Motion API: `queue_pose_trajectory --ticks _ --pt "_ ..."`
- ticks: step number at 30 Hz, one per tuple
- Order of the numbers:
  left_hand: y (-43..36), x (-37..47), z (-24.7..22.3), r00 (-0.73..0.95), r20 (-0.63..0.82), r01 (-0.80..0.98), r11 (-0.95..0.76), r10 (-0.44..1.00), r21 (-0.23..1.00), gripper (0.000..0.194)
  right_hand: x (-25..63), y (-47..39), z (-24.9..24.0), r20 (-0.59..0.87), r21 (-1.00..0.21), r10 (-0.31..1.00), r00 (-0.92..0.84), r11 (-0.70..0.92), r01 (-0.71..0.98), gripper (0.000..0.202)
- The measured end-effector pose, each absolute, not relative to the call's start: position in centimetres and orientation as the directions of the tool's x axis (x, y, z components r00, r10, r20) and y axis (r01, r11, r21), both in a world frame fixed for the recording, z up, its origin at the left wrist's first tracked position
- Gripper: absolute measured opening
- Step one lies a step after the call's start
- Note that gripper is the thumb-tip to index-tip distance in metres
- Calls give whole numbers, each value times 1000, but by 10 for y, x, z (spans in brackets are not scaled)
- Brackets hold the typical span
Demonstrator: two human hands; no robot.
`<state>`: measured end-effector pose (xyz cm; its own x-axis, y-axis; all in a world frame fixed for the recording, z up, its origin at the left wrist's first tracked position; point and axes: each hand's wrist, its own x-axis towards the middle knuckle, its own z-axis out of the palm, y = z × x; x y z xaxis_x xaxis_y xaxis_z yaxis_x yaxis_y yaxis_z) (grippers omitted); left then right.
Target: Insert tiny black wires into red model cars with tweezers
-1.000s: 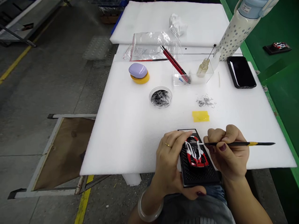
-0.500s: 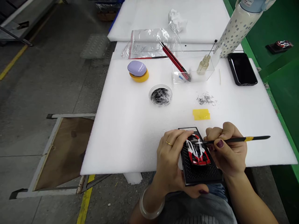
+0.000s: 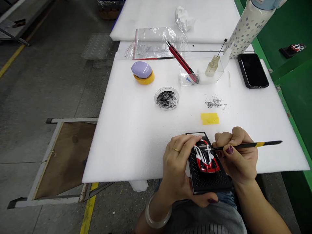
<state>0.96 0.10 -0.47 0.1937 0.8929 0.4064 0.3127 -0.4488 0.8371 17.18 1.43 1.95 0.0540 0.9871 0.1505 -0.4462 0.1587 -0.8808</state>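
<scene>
My left hand (image 3: 179, 165) is wrapped round the left side of a black textured display base (image 3: 209, 185), thumb along its near edge. On the base sits a small red, white and black model car (image 3: 207, 161). In my right hand (image 3: 237, 156) is a thin paintbrush (image 3: 246, 146) with a dark handle and a yellow band, pinched between thumb and fingers. Its fine tip reaches the upper part of the car; whether it touches the surface I cannot tell. A piece of yellow tape (image 3: 210, 119) lies on the white foam board just beyond the base.
A round clear dish (image 3: 167, 98) holds short black strands; more strands (image 3: 215, 103) lie loose to its right. Behind stand a clear tray (image 3: 202, 78) with a red pen-like tool (image 3: 182, 61), a small glass bottle (image 3: 212, 66), a phone (image 3: 253, 71) and a tall dotted bottle (image 3: 251, 29).
The view has shifted slightly, so the table things appear a little higher and further left. Both hands, the car and the paintbrush stay practically still.
</scene>
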Motion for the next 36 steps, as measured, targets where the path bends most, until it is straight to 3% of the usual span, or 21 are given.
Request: queue_pose_trajectory --ticks 27,31,36 --pt "2 8 -2 205 396 340 -444 895 829 98 171 14 21 148 -887 987 62 160 -433 20" --pt "-1 15 8 212 392 398 -445 895 802 93 175 15 22 173 -898 965 196 236 -370 24" --pt "-16 49 13 121 449 624 -420 885 659 99 202 -1 22 214 -947 884 416 293 -135 15"
